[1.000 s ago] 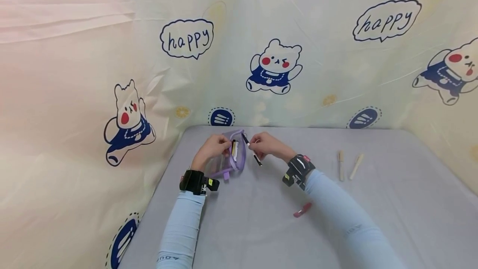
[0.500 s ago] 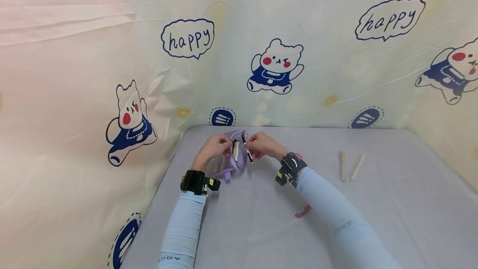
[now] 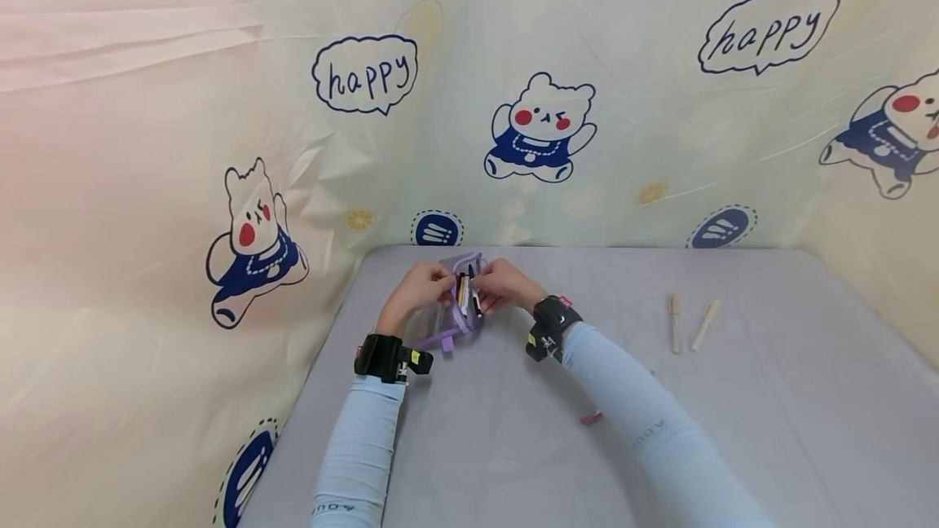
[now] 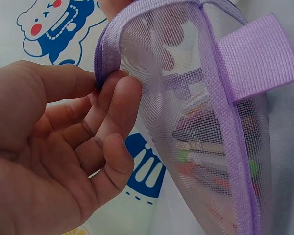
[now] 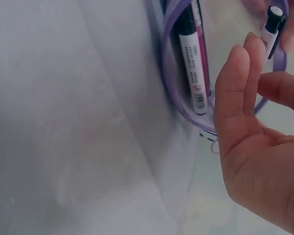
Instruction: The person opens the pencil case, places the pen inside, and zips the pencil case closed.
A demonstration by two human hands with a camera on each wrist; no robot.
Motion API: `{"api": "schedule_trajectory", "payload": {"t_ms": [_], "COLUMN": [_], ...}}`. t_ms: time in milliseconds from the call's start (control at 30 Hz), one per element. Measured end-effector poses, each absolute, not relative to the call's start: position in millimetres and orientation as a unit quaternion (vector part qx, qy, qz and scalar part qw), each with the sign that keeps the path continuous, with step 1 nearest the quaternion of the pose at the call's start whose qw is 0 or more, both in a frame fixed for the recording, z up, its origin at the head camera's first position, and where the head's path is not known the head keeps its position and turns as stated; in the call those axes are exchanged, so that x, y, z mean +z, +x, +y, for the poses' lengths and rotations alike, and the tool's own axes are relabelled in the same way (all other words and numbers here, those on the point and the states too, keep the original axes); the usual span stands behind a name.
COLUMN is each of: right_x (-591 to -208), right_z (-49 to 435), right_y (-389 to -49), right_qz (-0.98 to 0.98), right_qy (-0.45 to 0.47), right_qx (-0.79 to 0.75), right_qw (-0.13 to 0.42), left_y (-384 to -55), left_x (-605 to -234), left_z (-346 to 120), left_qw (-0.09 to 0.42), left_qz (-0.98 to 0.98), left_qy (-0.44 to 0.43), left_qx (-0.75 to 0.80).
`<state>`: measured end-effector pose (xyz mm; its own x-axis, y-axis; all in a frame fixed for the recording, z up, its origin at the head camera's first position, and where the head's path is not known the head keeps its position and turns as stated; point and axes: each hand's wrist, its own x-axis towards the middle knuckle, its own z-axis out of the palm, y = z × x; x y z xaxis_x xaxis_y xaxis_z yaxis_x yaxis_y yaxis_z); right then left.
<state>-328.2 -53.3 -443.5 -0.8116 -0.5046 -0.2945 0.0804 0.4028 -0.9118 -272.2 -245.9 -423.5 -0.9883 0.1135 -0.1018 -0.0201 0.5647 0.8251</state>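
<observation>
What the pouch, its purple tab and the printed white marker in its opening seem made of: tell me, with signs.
Pouch: likely nylon or polyester mesh, fairly matte; its fine open weave lets the inside show.
Purple tab: synthetic-looking webbing, slight sheen; ribbed threads show.
White marker: probably plastic, smooth; the barrel is straight and even, with printing, though metal is possible.

"happy" on backdrop (image 3: 447, 137), "AQU" on sleeves (image 3: 355, 446)

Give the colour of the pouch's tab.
The tab is light purple; it shows best in the left wrist view.
</observation>
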Motion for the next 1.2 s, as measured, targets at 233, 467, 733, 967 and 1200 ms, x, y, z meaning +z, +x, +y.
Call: {"api": "schedule_trajectory", "payload": {"t_ms": [233,467,733,967,1200], "right_x": [-450.2,-453.7,-449.7,-440.7,-424.7], "right_z": [-61.8,-67.4,-55.7,-33.2,-8.1], "right_y": [-329.9,-332.7,-332.1,-327.1,-320.9], "right_qz": [0.791,0.766,0.775,0.797,0.818], "right_qy": [-0.125,-0.133,-0.152,-0.174,-0.203], "right_qx": [-0.534,-0.566,-0.556,-0.521,-0.475], "right_qw": [0.273,0.272,0.260,0.253,0.252], "left_y": [-271.2,-271.2,-273.0,-275.1,-274.0], "left_x": [-423.4,-424.5,-427.2,-428.8,-428.7], "left_z": [-244.2,-243.6,-243.8,-243.8,-242.3], "left_qw": [0.069,0.065,0.068,0.069,0.076], "left_qz": [0.884,0.888,0.885,0.885,0.884], "left_qy": [0.028,0.031,0.027,0.022,0.017], "left_qx": [0.461,0.455,0.460,0.459,0.461]}}
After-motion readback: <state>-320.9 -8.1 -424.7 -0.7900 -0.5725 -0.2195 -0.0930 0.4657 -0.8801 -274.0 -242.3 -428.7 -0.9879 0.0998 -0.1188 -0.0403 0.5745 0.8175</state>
